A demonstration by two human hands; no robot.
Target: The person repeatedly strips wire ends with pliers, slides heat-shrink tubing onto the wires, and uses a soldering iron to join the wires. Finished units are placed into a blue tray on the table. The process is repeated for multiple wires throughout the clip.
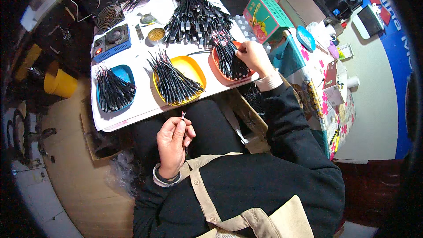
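My left hand is over my lap, thumb and fingers pinched on a thin black cable whose bare coloured wire ends stick up above the fingertips. My right hand reaches to the orange tray at the table's right, its fingers closed at the edge of a bundle of short black cables. Whatever those fingertips hold is hidden. In the middle, a yellow tray bears more black cables with pinkish wire ends. A blue tray at the left holds another bundle.
Behind the trays lies a big heap of black cables with metal plugs. At the back left are a blue hot-plate device and a round tin of amber material. A green carton stands right, beside a flower-patterned cloth.
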